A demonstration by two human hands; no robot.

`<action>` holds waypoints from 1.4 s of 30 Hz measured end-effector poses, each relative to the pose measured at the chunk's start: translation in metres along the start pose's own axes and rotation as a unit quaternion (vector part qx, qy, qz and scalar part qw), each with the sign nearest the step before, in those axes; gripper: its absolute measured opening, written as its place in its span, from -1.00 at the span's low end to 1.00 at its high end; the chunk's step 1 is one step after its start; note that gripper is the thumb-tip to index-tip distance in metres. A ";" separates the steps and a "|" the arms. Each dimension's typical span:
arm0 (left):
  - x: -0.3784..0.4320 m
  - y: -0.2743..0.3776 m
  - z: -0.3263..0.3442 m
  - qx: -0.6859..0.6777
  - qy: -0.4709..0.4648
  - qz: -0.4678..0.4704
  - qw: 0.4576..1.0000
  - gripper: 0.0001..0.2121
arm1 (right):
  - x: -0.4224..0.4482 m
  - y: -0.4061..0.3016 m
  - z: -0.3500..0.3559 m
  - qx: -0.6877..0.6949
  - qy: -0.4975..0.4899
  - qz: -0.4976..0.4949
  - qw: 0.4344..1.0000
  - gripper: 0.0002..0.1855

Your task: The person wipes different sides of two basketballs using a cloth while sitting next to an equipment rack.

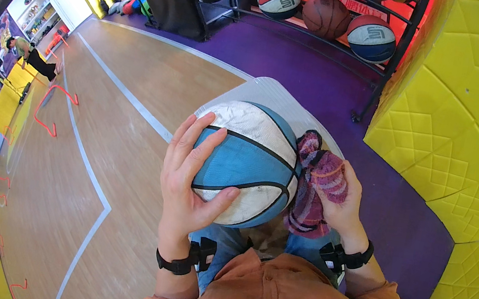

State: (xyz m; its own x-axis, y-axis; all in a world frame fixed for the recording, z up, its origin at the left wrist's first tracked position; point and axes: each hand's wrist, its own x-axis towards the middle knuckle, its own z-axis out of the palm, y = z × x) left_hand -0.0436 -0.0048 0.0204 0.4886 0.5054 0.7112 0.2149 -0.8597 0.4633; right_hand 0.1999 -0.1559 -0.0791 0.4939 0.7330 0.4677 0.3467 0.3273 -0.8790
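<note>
A blue and white basketball (244, 164) is in front of my body, above a translucent plastic bin (272, 90) whose rim shows behind it. My left hand (196, 171) holds the ball from its left side, the fingers spread over the top and the thumb lower down. My right hand (344, 199) is shut on a striped purple and pink cloth (316, 185), which is bunched up and touches the ball's right side. Part of the cloth hangs below the right fingers, most of which are hidden.
A black metal rack (406, 44) with several basketballs stands ahead on the purple floor. Yellow padded wall panels (451, 117) are at the right. Red low hurdles (41, 109) stand on the wooden court at the left, and another person (31, 55) is far off there.
</note>
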 end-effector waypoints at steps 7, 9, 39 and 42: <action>-0.019 -0.011 -0.014 -0.036 -0.014 -0.043 0.998 -0.06 | -0.005 0.013 -0.002 0.014 0.012 0.113 0.993 -0.42; -0.024 -0.014 -0.016 -0.095 -0.018 -0.111 0.989 0.03 | -0.001 0.012 0.004 0.092 -0.007 0.133 0.987 -0.40; -0.016 -0.019 0.006 -0.044 0.036 -0.026 0.998 -0.15 | 0.073 -0.089 0.038 -0.117 -0.155 -0.294 0.936 -0.34; -0.017 -0.020 0.005 -0.045 0.043 -0.029 0.998 -0.16 | 0.064 -0.069 0.022 -0.115 -0.143 -0.233 0.955 -0.35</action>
State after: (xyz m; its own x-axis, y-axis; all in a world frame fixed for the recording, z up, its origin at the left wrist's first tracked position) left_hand -0.0520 0.0040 -0.0035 0.4032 0.5613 0.7227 0.1610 -0.8210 0.5478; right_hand 0.1894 -0.1186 0.0094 0.0168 0.6840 0.7293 0.6572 0.5421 -0.5236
